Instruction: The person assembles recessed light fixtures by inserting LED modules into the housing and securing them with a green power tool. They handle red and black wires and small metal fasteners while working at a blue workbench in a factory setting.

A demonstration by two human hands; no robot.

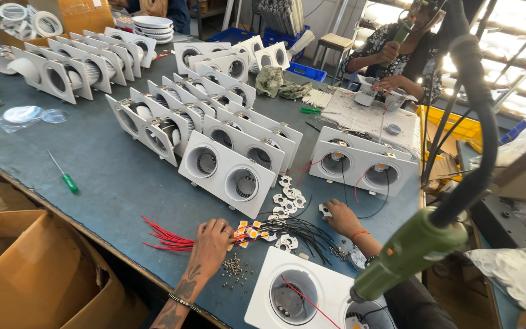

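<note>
Presently on the blue table (105,170): small LED chips (248,231) with red wires (165,239) and black wires (302,234) attached. Judged light, thin, brittle at the solder joints; best taken by the board edge, not the leads. Left hand (210,244) lies fingers down on the chips, which sit at its 2 o'clock; whether it pinches one, cannot tell. Right hand (339,217) pinches a small white part (324,210) at its 10 o'clock. White fixture (302,295) lies at 6 o'clock, screws (234,266) beside the left wrist.
</note>
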